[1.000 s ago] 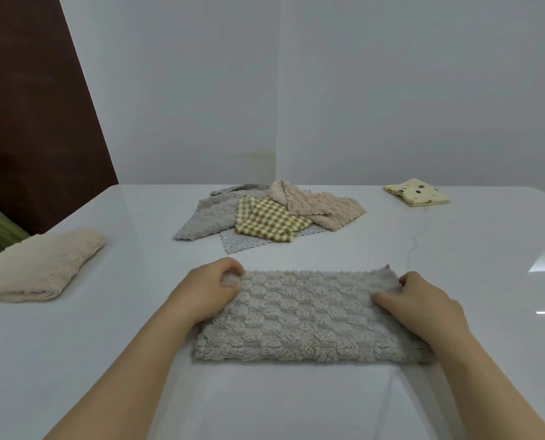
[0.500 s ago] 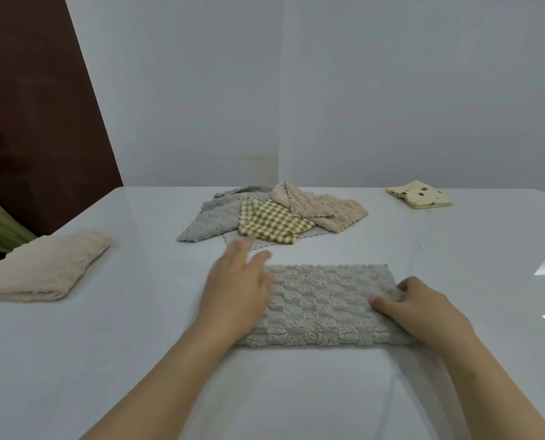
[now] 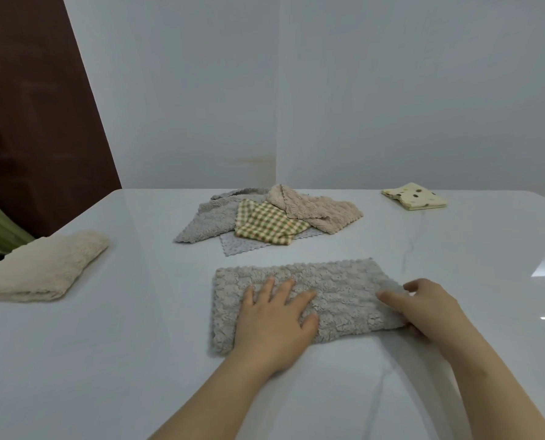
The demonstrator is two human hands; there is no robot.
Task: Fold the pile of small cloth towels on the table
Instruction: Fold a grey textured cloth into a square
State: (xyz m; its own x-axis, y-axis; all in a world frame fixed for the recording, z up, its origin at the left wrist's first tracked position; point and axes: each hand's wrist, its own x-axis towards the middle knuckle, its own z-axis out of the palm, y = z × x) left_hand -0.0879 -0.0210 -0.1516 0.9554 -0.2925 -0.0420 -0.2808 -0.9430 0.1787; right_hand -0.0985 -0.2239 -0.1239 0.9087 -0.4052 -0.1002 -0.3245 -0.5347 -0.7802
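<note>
The grey towel (image 3: 344,281) lies as a long strip on the counter (image 3: 138,344), in front of the unfolded pile (image 3: 265,217). It is pressed flat by the spread left hand (image 3: 274,315), and its right end is gripped by the right hand (image 3: 423,306). That end is best carried across to the left edge, with corners matched before the crease is smoothed.

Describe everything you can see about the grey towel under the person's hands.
The grey towel is a fluffy, bumpy-textured cloth, seemingly folded into a long rectangle with wavy edges. It lies flat on the white table, near the person and in front of the pile of loose towels. The left hand presses flat on its left half with fingers spread; the right hand holds its right end, thumb on top. Nothing else touches it.
</note>
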